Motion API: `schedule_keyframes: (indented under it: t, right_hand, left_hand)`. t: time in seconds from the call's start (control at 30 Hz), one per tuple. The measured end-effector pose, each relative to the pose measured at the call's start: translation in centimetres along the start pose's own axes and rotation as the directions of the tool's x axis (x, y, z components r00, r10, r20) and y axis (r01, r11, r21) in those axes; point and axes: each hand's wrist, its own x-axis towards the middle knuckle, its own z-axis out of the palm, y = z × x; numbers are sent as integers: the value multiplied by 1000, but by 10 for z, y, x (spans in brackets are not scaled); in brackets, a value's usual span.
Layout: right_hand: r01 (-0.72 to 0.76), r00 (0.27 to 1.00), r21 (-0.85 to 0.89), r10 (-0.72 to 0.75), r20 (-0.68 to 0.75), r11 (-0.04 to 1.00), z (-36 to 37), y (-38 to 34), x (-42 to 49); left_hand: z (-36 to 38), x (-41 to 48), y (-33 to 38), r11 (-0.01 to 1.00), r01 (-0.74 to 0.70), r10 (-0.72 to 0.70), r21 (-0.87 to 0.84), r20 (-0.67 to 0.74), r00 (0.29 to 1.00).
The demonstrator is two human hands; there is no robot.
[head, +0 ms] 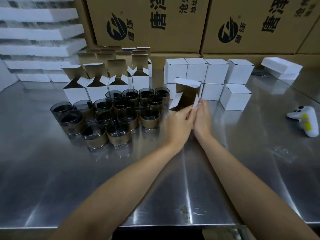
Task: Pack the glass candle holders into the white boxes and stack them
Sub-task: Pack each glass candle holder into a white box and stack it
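Several dark glass candle holders (117,130) with brown paper bands stand grouped on the steel table (155,187), left of centre. Behind them stand several open white boxes (76,94) with raised flaps. Closed white boxes (216,71) are stacked in two layers at centre right. My left hand (178,123) and my right hand (202,116) together hold one open white box (187,94) by its lower part, its lid flap standing up. Whether a holder is inside it is hidden.
Large brown cartons (155,23) with black print line the back wall. White foam trays (38,33) are stacked at far left. A white foam block (282,68) lies at the back right, and a white controller (304,120) lies at the right.
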Motion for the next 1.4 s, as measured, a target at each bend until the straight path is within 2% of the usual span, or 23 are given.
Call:
schedule_keyframes:
  t: [0.1, 0.2, 0.27, 0.33, 0.4, 0.53, 0.67, 0.83, 0.93, 1.0, 1.1, 1.23, 1.4]
  right_hand:
    - [-110, 992, -78, 114, 45, 991, 3, 3, 5]
    - [-137, 990, 60, 139, -35, 989, 4, -2, 5]
    - [-134, 986, 156, 148, -80, 979, 2, -7, 5]
    - [-125, 989, 198, 138, -50, 972, 2, -12, 4]
    - [-108, 994, 211, 105, 24, 972, 3, -14, 2]
    - [-43, 993, 165, 24, 114, 985, 3, -11, -2]
    - [-11, 993, 165, -8, 114, 986, 2, -4, 0]
    - [37, 995, 144, -49, 84, 989, 3, -5, 0]
    - [-19, 999, 210, 12, 36, 978, 4, -4, 2]
    - [-54, 997, 237, 66, -45, 970, 3, -5, 5]
    - [-124, 981, 158, 144, -128, 980, 1, -1, 9]
    - [-137, 989, 7, 137, -62, 991, 3, 5, 7]
    - [-148, 989, -28, 148, -21, 989, 0, 1, 5]
  left_hand:
    - [0, -1, -10, 988, 102, -93, -119, 85, 992]
    - [-5, 1, -11, 967, 115, -124, -226, -24, 992]
    - [-5, 2, -12, 948, 184, -221, -258, -121, 968]
    - [-2, 2, -16, 908, 314, -360, -278, -131, 924]
    - [-1, 3, -20, 862, 405, -445, -304, -75, 892]
    - [-2, 5, -23, 844, 422, -462, -330, -49, 886]
    - [-4, 6, -21, 796, 477, -524, -371, -32, 851]
    - [-7, 9, -22, 809, 477, -530, -344, -75, 845]
    - [-7, 9, -22, 795, 466, -534, -389, -84, 841]
    - [-6, 9, -21, 795, 459, -531, -397, -88, 843]
    - [-4, 8, -20, 798, 451, -520, -400, -78, 851]
    - [-5, 8, -21, 781, 454, -530, -428, -71, 845]
    - [-4, 9, -24, 765, 454, -539, -457, -68, 840]
